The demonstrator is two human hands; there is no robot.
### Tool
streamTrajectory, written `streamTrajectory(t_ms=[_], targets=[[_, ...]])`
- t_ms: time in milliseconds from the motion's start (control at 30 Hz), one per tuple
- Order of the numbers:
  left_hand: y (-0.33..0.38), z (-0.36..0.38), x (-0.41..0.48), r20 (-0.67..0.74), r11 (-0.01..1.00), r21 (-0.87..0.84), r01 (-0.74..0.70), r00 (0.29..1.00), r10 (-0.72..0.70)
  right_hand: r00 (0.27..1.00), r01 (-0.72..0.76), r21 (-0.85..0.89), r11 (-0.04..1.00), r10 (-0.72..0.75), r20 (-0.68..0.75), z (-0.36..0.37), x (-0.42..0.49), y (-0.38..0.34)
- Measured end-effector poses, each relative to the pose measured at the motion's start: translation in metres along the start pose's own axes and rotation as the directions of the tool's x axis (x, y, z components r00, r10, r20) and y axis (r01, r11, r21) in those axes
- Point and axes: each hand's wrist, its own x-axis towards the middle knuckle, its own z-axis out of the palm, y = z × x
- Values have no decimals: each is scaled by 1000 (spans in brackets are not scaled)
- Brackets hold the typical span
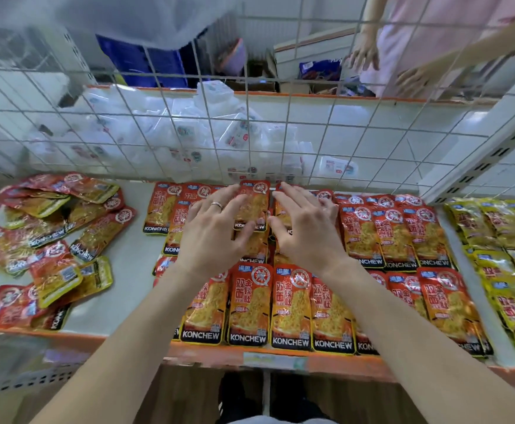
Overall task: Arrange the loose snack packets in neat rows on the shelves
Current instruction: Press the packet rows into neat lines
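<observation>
Fingers spread and nearly straight, the left hand and right hand are pressing flat on red Konchew packets in the back row, at the rear edge of the shelf, just in front of the wire grid. Neither hand is gripping anything. They appear to be squaring up this row. The next move is likely calling for packets from the loose pile, lying jumbled at the shelf's left end, to extend the rows leftward.

The left hand wears a thin silver ring
</observation>
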Motion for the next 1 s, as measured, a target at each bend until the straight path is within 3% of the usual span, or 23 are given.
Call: streamTrajectory(t_ms=[300, 533, 833, 1000], targets=[[-5, -46, -79, -190, 963, 83, 255, 953, -236, 953, 300, 118, 946, -302, -1, -17, 4, -52], [-7, -65, -154, -333, 869, 64, 490, 832, -444, 866, 456, 195, 868, -484, 127, -2, -18, -91], [-14, -70, -214, -414, 781, -11, 625, 708, -572, 789, 545, 262, 796, -593, 161, 10, -37, -128], [-39, -75, -226, -398, 753, -19, 658, 686, -609, 775, 546, 264, 795, -599, 200, 22, -37, -153]])
